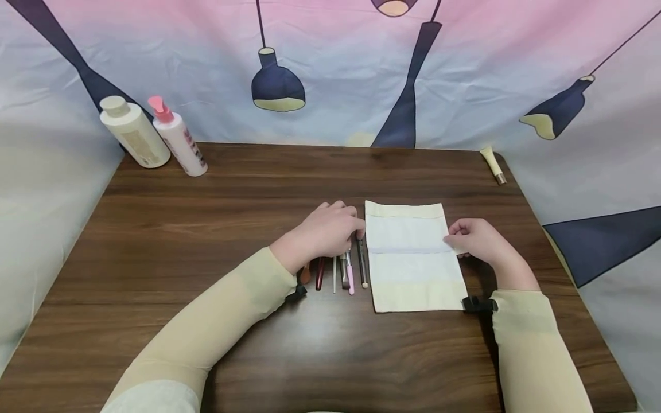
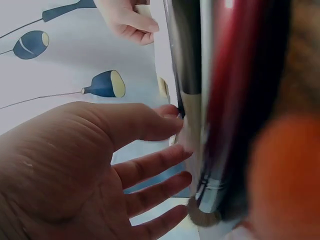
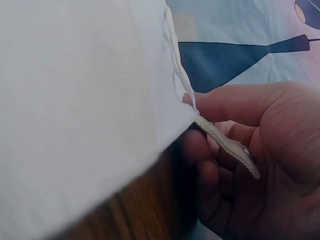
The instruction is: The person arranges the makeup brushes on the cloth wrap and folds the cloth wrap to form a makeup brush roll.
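Observation:
An unfolded white-and-cream fabric brush roll (image 1: 417,267) lies flat on the wooden table. My right hand (image 1: 477,244) pinches its right edge; in the right wrist view a short strap (image 3: 227,145) with a metal snap extends from that edge beneath my thumb. To the left of the roll, several makeup brushes lie side by side, among them a pink-handled one (image 1: 350,280) and a dark red one (image 1: 320,274). My left hand (image 1: 333,229) reaches over them, thumb and index finger pinching the upper end of a slim dark brush (image 1: 362,264) beside the roll. Its other fingers spread loosely.
A white bottle (image 1: 135,135) and a pink-topped pump bottle (image 1: 181,143) stand at the back left. A small cream tube (image 1: 493,164) is near the back right corner. A printed cloth backdrop (image 1: 330,69) hangs behind the table.

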`<state>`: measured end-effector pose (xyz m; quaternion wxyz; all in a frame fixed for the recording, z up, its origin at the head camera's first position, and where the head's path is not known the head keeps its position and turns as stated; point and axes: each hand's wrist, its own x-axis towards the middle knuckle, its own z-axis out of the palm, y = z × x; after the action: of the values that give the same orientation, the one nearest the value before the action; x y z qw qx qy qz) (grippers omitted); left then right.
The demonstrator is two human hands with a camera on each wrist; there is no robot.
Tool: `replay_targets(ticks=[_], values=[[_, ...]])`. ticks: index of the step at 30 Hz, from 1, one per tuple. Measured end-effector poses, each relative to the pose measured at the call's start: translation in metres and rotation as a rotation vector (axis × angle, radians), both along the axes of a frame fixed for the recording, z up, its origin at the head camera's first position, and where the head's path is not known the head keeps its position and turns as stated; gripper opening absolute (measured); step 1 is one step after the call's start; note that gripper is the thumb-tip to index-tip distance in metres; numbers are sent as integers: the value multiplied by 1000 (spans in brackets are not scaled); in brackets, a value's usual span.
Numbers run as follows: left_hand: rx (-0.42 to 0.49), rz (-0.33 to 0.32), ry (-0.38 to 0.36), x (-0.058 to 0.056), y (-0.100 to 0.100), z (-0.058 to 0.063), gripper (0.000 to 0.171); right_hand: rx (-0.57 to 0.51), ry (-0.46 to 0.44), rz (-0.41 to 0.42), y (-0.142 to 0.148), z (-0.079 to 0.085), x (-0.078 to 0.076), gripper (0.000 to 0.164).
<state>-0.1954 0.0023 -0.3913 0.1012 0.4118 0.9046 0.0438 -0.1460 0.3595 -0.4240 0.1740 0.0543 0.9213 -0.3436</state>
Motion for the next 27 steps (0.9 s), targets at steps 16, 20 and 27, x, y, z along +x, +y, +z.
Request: replay_targets(ticks=[16,20,27], values=[[-26,-92,-53,-10,14,-8,23,34,22,-18,-2,-5,3,22],[-37,-106,-63,-11,11,-8,17,35,21,-12,-3,-3,1,22],[-85,-203,-51,-1,14,-3,15,28,21,-4,-2,-4,-2,22]])
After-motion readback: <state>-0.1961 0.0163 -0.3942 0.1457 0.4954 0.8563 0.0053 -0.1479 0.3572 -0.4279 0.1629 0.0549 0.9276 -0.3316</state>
